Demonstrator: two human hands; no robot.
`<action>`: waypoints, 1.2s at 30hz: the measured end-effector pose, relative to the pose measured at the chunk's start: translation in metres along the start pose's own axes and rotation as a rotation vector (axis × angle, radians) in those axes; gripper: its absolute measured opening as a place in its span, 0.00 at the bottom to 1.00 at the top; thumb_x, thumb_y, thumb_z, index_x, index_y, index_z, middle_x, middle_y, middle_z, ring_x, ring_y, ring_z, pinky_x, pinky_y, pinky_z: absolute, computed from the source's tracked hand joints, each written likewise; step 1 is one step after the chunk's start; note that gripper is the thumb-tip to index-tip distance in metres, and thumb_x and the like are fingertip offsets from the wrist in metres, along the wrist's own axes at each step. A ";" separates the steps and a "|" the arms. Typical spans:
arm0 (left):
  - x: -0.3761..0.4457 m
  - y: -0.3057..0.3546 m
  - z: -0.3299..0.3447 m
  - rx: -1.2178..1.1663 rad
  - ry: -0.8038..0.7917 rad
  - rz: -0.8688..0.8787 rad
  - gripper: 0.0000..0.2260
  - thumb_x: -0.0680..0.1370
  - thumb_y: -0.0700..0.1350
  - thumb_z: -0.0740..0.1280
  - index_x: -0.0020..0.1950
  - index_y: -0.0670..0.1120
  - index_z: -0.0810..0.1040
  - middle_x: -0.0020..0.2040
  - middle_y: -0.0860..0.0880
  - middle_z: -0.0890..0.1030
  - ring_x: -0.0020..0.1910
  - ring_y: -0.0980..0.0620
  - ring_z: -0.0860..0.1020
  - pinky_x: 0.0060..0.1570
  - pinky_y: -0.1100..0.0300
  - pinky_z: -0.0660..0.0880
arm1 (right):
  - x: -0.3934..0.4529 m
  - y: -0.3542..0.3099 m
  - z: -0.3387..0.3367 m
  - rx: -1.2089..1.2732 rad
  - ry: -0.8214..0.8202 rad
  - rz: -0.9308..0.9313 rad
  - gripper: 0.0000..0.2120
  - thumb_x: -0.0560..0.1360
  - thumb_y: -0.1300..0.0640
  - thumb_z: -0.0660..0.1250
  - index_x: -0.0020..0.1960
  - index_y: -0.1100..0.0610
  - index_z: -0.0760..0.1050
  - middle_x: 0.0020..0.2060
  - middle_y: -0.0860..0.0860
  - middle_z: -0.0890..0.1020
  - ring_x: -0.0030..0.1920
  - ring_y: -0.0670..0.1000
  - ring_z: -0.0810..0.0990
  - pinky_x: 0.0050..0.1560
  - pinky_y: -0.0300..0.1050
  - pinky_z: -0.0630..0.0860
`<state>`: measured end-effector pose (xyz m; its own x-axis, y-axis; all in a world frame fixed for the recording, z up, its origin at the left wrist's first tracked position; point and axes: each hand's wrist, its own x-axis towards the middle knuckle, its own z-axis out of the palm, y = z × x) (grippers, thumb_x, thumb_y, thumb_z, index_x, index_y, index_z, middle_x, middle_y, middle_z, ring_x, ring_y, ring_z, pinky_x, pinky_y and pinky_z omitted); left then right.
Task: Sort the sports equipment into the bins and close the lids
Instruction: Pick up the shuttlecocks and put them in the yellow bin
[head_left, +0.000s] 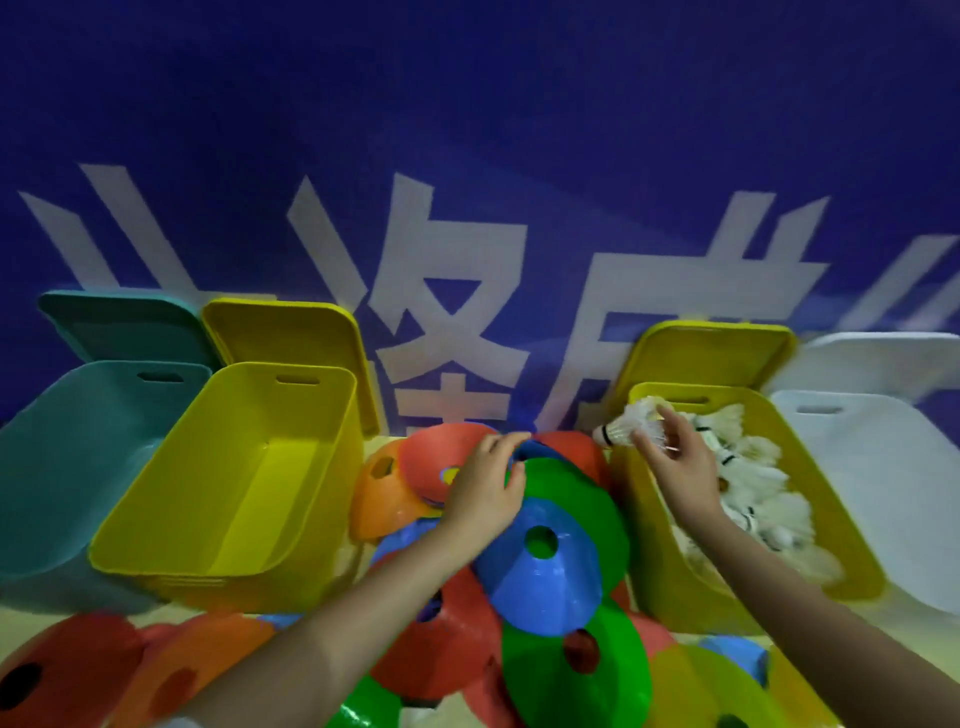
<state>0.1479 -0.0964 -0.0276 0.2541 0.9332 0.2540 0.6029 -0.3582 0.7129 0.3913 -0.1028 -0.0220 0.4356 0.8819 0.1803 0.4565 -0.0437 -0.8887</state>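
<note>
Sorting step under way. Right hand (670, 457) pinches shuttlecock (631, 423) over rim of right yellow bin (649, 525), already holding shuttlecocks. Left hand (488, 488) curls round blue cone (524, 449) edge in cone pile (540, 571). Next, probably: release shuttlecock inside, carry cone to empty yellow bin (249, 467). Lids open.

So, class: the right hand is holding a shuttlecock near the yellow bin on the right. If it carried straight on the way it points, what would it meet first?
Probably the pile of shuttlecocks inside the yellow bin; the right hand pinches its shuttlecock at the rim, though depth is unclear.
</note>
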 end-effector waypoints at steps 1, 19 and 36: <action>-0.002 0.011 0.016 -0.022 -0.033 -0.003 0.21 0.75 0.46 0.57 0.67 0.48 0.72 0.58 0.45 0.75 0.57 0.47 0.75 0.60 0.53 0.70 | 0.003 0.007 -0.026 -0.011 0.033 0.035 0.22 0.75 0.54 0.69 0.67 0.59 0.73 0.58 0.55 0.79 0.57 0.53 0.77 0.57 0.46 0.73; -0.010 0.125 0.209 -0.189 0.106 -0.296 0.22 0.83 0.40 0.54 0.77 0.49 0.58 0.77 0.50 0.57 0.71 0.57 0.61 0.58 0.81 0.56 | 0.050 0.087 -0.186 -0.201 -0.306 0.152 0.29 0.73 0.41 0.67 0.68 0.56 0.73 0.63 0.54 0.77 0.62 0.54 0.76 0.63 0.50 0.72; -0.011 0.120 0.220 -0.372 0.227 -0.523 0.17 0.83 0.44 0.54 0.72 0.46 0.67 0.67 0.49 0.73 0.65 0.52 0.71 0.62 0.61 0.67 | 0.059 0.064 -0.150 -0.509 -0.622 -0.076 0.22 0.75 0.42 0.65 0.62 0.55 0.75 0.58 0.53 0.80 0.58 0.54 0.78 0.53 0.44 0.73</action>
<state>0.3836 -0.1560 -0.0885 -0.1894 0.9784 -0.0829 0.2928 0.1369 0.9463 0.5627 -0.1236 -0.0043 -0.0544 0.9843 -0.1679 0.8300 -0.0489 -0.5556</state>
